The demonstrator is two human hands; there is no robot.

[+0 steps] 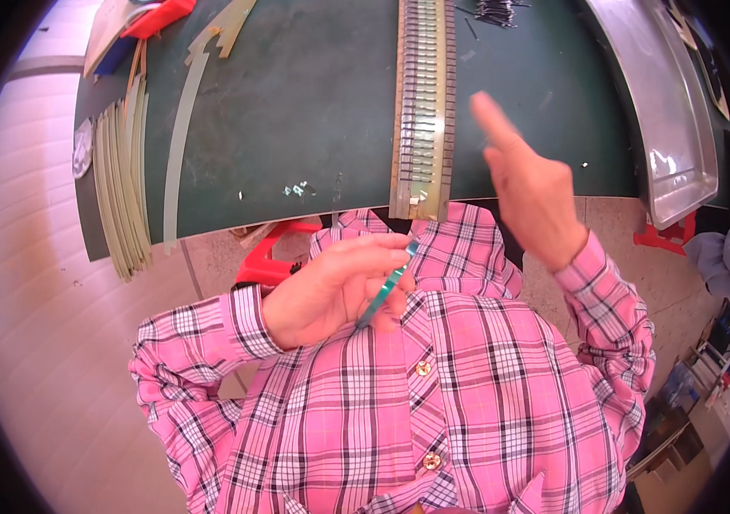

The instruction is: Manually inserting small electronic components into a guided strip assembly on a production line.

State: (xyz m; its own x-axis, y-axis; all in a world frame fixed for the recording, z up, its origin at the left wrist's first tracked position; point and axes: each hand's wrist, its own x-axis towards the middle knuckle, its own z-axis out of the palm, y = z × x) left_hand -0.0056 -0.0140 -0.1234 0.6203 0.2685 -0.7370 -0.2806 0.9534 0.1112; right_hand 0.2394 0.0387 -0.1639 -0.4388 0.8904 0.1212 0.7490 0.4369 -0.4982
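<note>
My left hand (339,287) is in front of my chest, just off the table's front edge. Its thumb and fingers are closed on a thin, shiny green strip (386,289), which slants down across the fingers. Over the table's right part hovers my right hand (536,197), its index finger stretched out and slightly blurred. No object shows in it; its other fingers are partly hidden. Between the hands lies a long slotted rack (422,111), with a row of thin dark-leaded parts set across it. Its near end reaches the table edge.
Several pale strips (116,188) lie at the left of the dark green table (314,103), beside a single longer strip (183,146). Small shiny scraps (299,189) are near the front edge. Dark pins (495,10) lie at the back; a metal tray (678,128) stands right.
</note>
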